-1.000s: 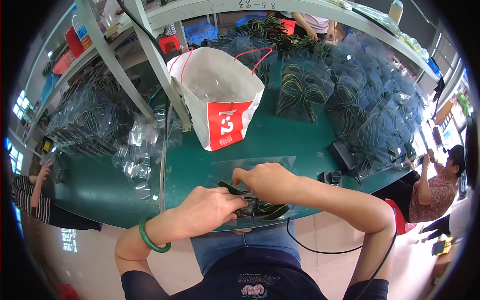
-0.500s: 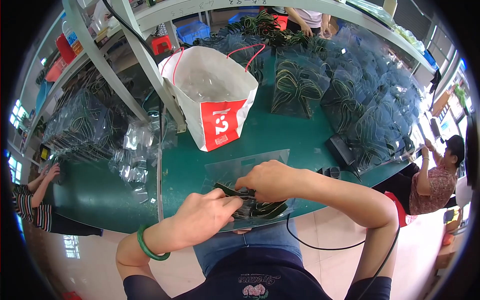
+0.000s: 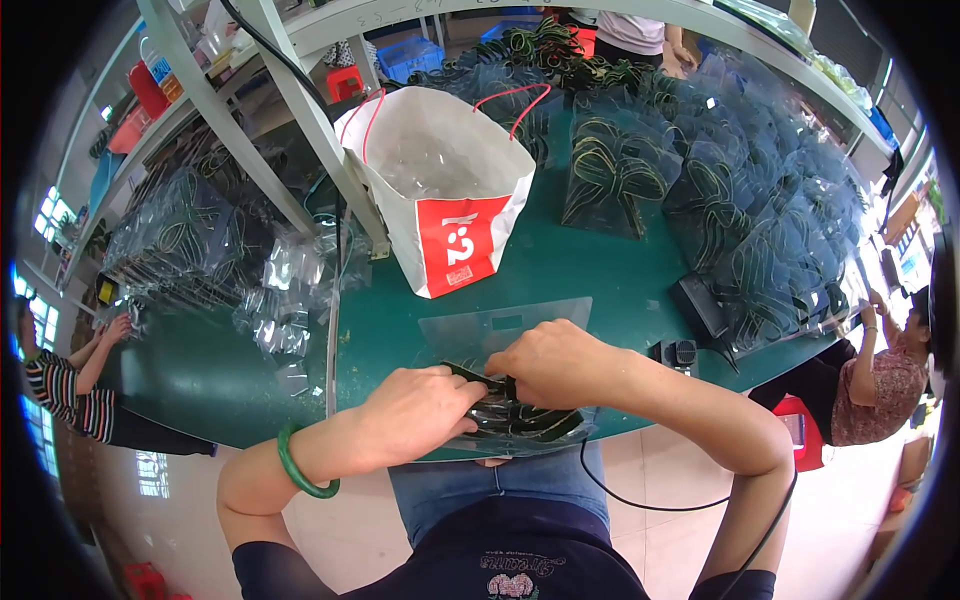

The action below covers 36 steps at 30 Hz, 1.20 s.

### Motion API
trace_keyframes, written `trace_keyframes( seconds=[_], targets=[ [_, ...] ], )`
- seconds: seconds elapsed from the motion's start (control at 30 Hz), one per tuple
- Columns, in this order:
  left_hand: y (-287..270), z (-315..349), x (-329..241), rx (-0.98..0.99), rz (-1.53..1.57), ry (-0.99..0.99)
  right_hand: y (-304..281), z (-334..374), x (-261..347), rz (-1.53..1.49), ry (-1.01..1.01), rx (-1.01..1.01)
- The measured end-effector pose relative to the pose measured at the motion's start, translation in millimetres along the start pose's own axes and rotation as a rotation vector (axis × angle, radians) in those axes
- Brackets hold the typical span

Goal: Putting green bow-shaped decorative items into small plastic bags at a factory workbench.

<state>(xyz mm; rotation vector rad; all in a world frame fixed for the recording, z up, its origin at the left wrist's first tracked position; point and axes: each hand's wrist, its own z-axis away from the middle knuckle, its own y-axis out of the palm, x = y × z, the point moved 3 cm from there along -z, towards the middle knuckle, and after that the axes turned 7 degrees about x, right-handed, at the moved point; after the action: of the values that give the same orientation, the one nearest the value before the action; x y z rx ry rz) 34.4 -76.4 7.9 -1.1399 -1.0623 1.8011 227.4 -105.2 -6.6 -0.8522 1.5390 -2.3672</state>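
A dark green ribbon bow (image 3: pixel 530 422) with pale edging lies at the table's near edge, on a clear plastic bag (image 3: pixel 455 332) whose flat top part reaches away from me. My left hand (image 3: pixel 420 412), with a green bangle on its wrist, comes in from the left and closes its fingers on the bow's left part. From the right, my right hand (image 3: pixel 550 365) pinches the bow's upper middle with curled fingers. Both hands hide part of the ribbon, and the fingertips of the right are partly covered.
Beyond the hands stands a white and red paper bag (image 3: pixel 460 245) with clear plastic inside. Bagged bows (image 3: pixel 760 210) pile up at the right, near a black power adapter (image 3: pixel 698 308). Clear packets (image 3: pixel 290 310) lie left of a metal shelf post (image 3: pixel 320 130). Other people work around the table.
The whole view has shifted slightly. My left fingers have moved in closer to the right hand, and the right fingers have curled more tightly at the bow.
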Motion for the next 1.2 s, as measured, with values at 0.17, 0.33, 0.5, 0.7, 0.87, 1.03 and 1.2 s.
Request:
trace_keyframes(
  seconds=[0.17,0.33,0.5,0.7,0.87,1.03,1.2],
  targets=[
    [-1,0,1,-0.038,0.073,-0.044,1,17,14,-0.171,-0.165,-0.169],
    [-1,1,6,-0.046,0.091,-0.007,19,0,30,0.065,-0.039,-0.212],
    [-1,15,8,-0.272,0.130,0.062,21,-7,29,0.080,-0.039,-0.266],
    [-9,32,17,-0.265,-0.025,0.148,19,-8,28,0.036,-0.018,-0.211],
    [3,36,14,-0.148,-0.065,0.161,18,-10,27,0.019,0.027,-0.188],
    [9,41,7,-0.100,-0.128,0.060,19,-12,25,0.020,0.031,-0.185],
    [8,41,11,-0.077,-0.126,0.057,16,-16,25,0.026,0.042,-0.169]
  ],
)
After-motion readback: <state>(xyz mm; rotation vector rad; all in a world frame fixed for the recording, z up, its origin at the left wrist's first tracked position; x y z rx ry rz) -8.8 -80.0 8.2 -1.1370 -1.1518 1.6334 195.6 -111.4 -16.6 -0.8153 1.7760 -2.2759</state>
